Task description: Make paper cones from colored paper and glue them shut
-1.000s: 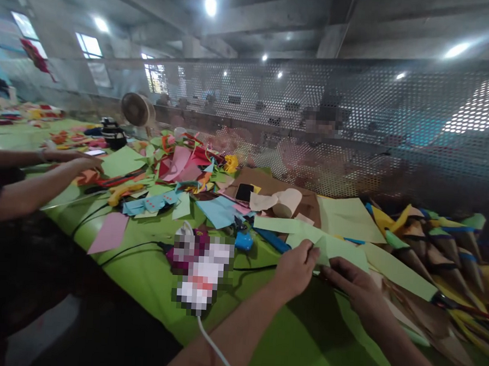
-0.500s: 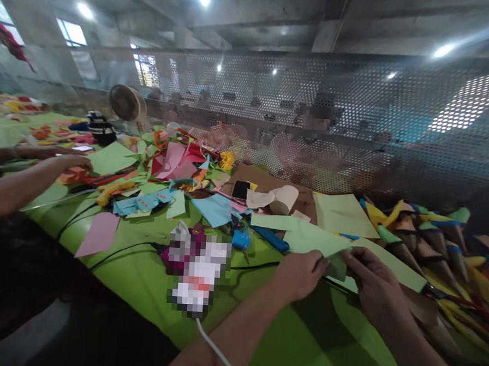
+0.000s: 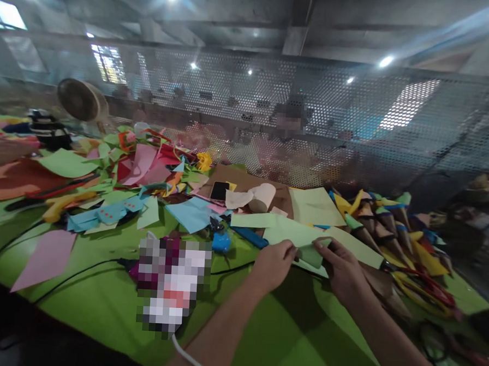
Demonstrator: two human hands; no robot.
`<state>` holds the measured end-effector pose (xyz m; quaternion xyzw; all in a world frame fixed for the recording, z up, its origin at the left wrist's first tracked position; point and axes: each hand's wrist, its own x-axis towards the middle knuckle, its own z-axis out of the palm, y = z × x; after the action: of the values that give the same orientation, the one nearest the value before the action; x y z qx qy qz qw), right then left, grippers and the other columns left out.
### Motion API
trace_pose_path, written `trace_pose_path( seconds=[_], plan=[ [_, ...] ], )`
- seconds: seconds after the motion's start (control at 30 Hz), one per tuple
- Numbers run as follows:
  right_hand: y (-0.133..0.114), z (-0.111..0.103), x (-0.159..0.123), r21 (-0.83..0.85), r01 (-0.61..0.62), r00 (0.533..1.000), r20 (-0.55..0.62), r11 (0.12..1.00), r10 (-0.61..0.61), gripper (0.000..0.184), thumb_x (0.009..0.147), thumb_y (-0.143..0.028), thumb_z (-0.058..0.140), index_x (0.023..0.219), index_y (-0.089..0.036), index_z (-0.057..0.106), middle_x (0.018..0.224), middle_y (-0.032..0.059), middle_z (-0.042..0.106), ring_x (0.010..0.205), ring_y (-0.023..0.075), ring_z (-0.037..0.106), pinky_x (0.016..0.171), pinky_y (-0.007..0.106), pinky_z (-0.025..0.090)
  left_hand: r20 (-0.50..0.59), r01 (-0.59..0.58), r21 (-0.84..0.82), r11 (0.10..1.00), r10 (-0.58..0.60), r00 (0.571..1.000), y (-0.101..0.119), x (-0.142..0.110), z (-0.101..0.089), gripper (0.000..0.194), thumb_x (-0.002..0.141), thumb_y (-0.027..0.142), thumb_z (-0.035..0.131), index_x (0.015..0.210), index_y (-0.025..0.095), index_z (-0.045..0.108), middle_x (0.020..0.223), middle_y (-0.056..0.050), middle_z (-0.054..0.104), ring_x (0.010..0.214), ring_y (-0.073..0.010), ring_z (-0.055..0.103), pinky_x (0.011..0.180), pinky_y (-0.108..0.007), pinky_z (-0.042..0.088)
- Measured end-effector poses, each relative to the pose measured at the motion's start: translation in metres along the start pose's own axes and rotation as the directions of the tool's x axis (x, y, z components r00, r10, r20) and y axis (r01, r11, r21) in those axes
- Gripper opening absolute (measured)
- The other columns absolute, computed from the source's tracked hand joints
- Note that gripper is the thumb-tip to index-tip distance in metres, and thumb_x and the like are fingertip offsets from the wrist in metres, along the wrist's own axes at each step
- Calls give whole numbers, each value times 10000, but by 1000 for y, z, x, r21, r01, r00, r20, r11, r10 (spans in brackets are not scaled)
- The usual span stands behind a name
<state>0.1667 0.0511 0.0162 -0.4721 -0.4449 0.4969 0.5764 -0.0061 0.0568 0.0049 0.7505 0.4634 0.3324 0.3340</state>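
My left hand (image 3: 275, 265) and my right hand (image 3: 342, 265) are both closed on a small piece of green paper (image 3: 312, 255), stretched between them just above the green table (image 3: 302, 328). Fingertips and thumbs pinch its two ends, and part of it is hidden by the fingers. Directly behind lie pale green paper sheets (image 3: 289, 230). A blue cutter-like tool (image 3: 247, 236) and a small bright blue object (image 3: 221, 242) rest left of my left hand. Scissors with yellow and red handles (image 3: 422, 296) are to the right of my right hand.
A blurred phone-like object (image 3: 177, 289) with a white cable and a purple socket block (image 3: 145, 276) sit left of my forearms. Coloured scraps (image 3: 147, 164), a paper roll (image 3: 262, 197) and cone-shaped paper pieces (image 3: 377, 228) lie farther back. Behind stands a perforated metal screen (image 3: 248, 112).
The view has swung right, so the table things appear farther left and the scissors show more fully. Another person's arms have largely left the frame. Both my hands keep holding the green paper.
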Motion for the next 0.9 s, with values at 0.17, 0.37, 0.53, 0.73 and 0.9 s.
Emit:
trace_pose_path(
  seconds=[0.17, 0.37, 0.53, 0.73, 0.9],
  plan=[
    [0, 0, -1, -31, 16, 1000, -15, 999, -17, 275, 646, -437, 847, 760, -230, 705, 663, -17, 618, 605, 141, 534, 557, 254, 439, -43, 16, -164, 986, -23, 999, -2, 2, -1, 321, 954, 337, 438, 661, 220, 497, 578, 30, 525, 611, -159, 518, 592, -258, 320],
    [2, -1, 2, 21, 8, 998, -67, 1000, -6, 306, 609, -415, 874, 774, -222, 703, 701, -5, 618, 601, 132, 508, 522, 243, 426, -92, 80, -407, 910, -128, 988, -5, 6, -4, 301, 910, 306, 470, 627, 207, 501, 573, 22, 563, 595, -142, 508, 609, -254, 351],
    [3, -4, 4, 11, 18, 995, -95, 1000, -17, 307, 604, -412, 876, 778, -216, 716, 701, -12, 608, 575, 110, 471, 493, 222, 401, -112, 96, -517, 851, -179, 977, -10, 11, -1, 289, 930, 336, 392, 715, 194, 522, 583, 18, 551, 512, -121, 468, 541, -242, 362],
    [3, -4, 3, 10, 20, 997, -80, 1000, -20, 307, 604, -420, 872, 774, -218, 715, 704, -11, 606, 591, 123, 486, 511, 240, 407, -104, 76, -551, 831, -159, 982, -9, 9, -1, 253, 899, 387, 481, 748, 191, 534, 629, 19, 575, 536, -112, 461, 552, -234, 362],
    [3, -3, 2, -2, 10, 997, -78, 1000, -10, 307, 589, -415, 877, 762, -227, 706, 704, -3, 642, 614, 142, 532, 537, 259, 415, -109, 78, -466, 881, -144, 984, -6, 8, -6, 148, 854, 264, 520, 722, 198, 531, 621, 31, 573, 578, -121, 490, 592, -237, 364]
  ],
)
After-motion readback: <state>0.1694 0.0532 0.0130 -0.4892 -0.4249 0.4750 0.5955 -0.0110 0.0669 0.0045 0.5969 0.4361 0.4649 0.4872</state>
